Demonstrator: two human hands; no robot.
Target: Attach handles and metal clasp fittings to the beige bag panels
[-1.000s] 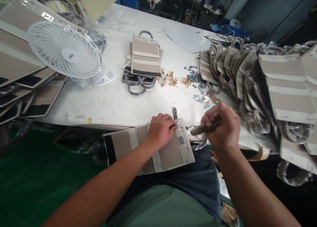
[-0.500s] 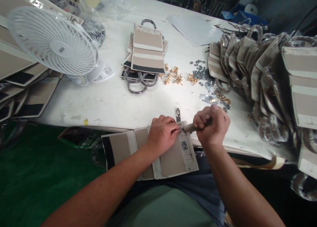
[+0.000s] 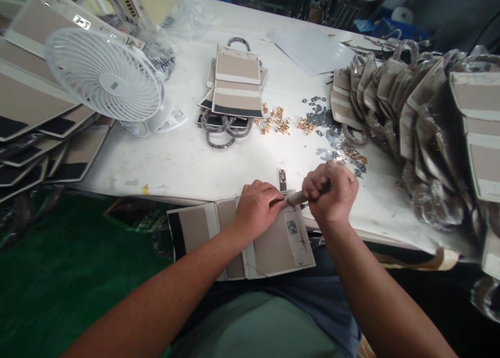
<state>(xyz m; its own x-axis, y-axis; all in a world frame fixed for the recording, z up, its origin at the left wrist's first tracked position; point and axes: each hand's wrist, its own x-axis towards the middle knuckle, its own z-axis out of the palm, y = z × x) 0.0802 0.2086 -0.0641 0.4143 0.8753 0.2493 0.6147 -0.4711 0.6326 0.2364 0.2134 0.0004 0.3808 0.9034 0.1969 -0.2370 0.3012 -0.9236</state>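
An opened-out handbag panel, beige with pale edging and a black strip, lies across my lap and the table edge. My left hand rests on its upper part, thumb and fingers pinched by the tool's tip; what they hold is hidden. In a fist, my right hand grips a hand tool with a thick brownish shaft, its tip slanting down to the panel. The tool's exact kind does not show. A square metal plate sits on the panel, and a strap with a metal fitting sticks out beyond it.
Gold-coloured fittings and grey metal plates lie scattered on the white table. Handbag panels are stacked at the middle, right and left. A white fan stands at the left.
The camera view has turned slightly left, so the table things appear shifted right. Both hands keep their places at the panel, the right fist still around the tool.
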